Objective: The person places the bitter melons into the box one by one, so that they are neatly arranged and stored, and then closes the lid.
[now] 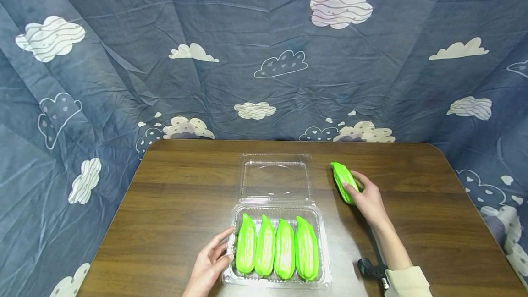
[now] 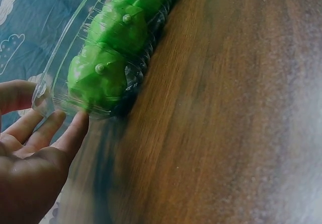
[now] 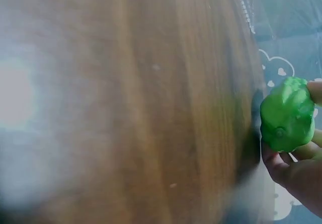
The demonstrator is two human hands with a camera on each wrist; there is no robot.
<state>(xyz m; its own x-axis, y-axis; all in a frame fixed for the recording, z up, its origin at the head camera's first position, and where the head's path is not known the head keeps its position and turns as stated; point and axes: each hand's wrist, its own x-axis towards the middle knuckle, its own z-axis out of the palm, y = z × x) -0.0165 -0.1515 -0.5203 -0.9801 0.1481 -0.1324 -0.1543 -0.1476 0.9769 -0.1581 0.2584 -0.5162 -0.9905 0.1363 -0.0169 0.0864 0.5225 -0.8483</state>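
Note:
My right hand [image 1: 369, 200] grips a bright green, ridged bitter melon [image 1: 344, 182] between thumb and fingers, over the right part of the table. In the right wrist view, its rounded stem end [image 3: 287, 116] faces the camera. On the left, my left hand [image 1: 209, 260] holds the side rim of a clear plastic clamshell box [image 1: 323, 242], thumb and fingers at its edge. Several more bitter melons [image 1: 265, 246] lie side by side, lengthwise, inside the box. Through its clear wall, the left wrist view shows their stem ends [image 2: 98, 75].
The box's lid [image 1: 276, 178] lies folded open behind it on the brown wooden table [image 1: 177, 196]. A dark strap with a small black device [image 1: 371, 269] is at the right wrist. Blue cloud-print cloth [image 1: 231, 22] hangs behind the table and along both sides.

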